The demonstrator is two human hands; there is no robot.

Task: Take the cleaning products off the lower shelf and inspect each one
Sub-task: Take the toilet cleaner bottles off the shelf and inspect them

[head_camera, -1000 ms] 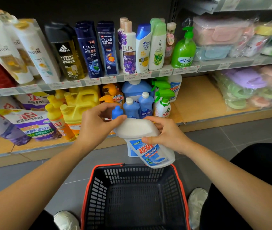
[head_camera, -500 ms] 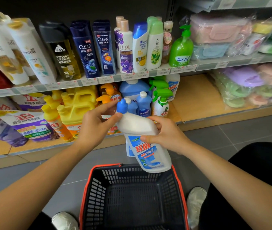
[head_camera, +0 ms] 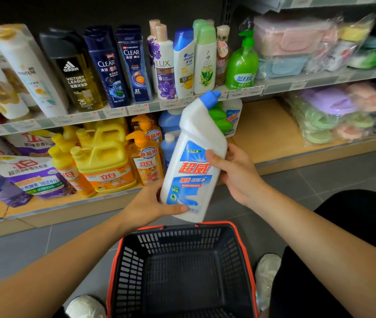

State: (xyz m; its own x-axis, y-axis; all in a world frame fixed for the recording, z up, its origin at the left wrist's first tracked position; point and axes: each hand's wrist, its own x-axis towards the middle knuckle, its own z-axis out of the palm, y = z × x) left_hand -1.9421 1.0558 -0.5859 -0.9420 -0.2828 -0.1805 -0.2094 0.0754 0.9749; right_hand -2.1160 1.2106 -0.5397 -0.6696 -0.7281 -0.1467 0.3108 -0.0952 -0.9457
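Observation:
A white toilet cleaner bottle [head_camera: 194, 157] with a blue angled cap and a blue and red label stands nearly upright in front of the lower shelf [head_camera: 267, 129], label facing me. My left hand [head_camera: 150, 205] grips its base, thumb across the bottom of the label. My right hand [head_camera: 235, 173] holds its right side, thumb on the label. On the lower shelf behind it stand yellow detergent jugs [head_camera: 104, 159], orange pump bottles [head_camera: 148, 161], blue bottles [head_camera: 167, 148] and a green spray bottle [head_camera: 220, 120], partly hidden by the held bottle.
A dark shopping basket with a red rim [head_camera: 249, 262] sits on the grey floor just below my hands, with nothing in it. Shampoo bottles [head_camera: 123, 65] line the upper shelf. Detergent pouches [head_camera: 22, 175] lie at the left; bagged slippers [head_camera: 333, 113] fill the right.
The bottle has swung from lying tilted with its cap to the left to nearly upright with its label facing me. My left hand moved from the cap end down to the base.

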